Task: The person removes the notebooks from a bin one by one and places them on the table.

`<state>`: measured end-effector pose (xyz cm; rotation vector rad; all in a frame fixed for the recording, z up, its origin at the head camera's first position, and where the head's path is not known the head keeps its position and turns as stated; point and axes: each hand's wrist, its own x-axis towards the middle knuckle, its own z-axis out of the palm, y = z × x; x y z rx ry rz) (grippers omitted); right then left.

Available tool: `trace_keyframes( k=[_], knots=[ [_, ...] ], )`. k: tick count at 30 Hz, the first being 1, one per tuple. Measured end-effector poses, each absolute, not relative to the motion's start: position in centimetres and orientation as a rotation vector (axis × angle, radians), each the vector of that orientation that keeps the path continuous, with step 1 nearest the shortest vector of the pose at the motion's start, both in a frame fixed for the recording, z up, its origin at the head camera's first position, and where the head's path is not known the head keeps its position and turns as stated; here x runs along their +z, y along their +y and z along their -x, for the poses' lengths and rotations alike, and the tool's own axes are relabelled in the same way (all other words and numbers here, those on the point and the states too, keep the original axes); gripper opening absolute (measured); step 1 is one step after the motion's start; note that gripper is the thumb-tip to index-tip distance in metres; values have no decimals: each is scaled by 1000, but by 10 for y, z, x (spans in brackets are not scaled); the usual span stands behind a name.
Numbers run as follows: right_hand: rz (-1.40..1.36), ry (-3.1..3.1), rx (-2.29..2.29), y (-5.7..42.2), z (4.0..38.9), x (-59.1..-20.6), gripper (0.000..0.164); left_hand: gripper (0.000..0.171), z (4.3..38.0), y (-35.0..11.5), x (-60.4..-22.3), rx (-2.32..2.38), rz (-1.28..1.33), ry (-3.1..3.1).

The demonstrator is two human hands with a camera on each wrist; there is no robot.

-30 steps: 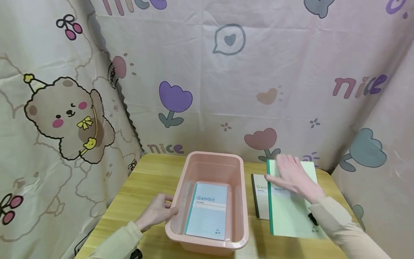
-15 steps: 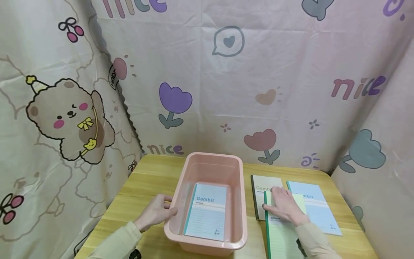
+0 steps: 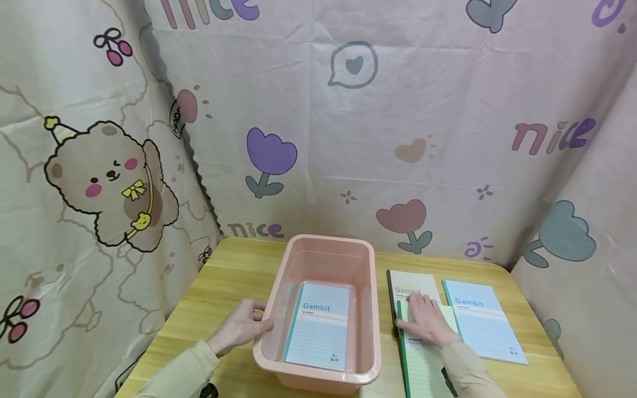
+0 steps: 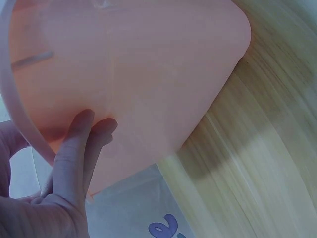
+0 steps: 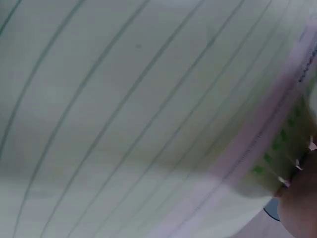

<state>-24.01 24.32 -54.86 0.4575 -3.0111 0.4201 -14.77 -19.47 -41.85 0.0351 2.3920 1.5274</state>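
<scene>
My left hand [image 3: 241,325] pinches the left rim of a pink plastic basin [image 3: 330,239]; in the left wrist view its fingers [image 4: 74,144] lie against the basin's outer wall. Inside the basin a blue notebook [image 3: 318,331] lies face up. On the right, my right hand [image 3: 428,321] spreads over the upper part of a green notebook [image 3: 423,370], thumb at its dark green spine and fingers over the top edge. This notebook overlaps a cream notebook [image 3: 410,280] with a black spine. In the right wrist view the ruled green cover [image 5: 124,109] fills most of the picture.
Another blue notebook [image 3: 485,320] lies at the right of the wooden table [image 3: 239,265]. A printed cloth [image 3: 338,138] hangs behind the table, and more cloth [image 3: 114,193] hangs along the left side.
My right hand has brought the green notebook left and toward me, from over the right-hand blue notebook, which now shows, onto the cream one. My left hand and the basin have stayed put.
</scene>
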Motion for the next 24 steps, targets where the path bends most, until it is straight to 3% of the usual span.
trace_keyframes(
  k=[10, 24],
  knots=[
    [-441, -2954, 392, 235, 235, -532, 65, 54, 147, -195, -418, 1534, -40, 2391],
    [-539, -2878, 419, 157, 242, -396, 68, 55, 147, -195, -417, 1540, -38, 2385]
  ],
)
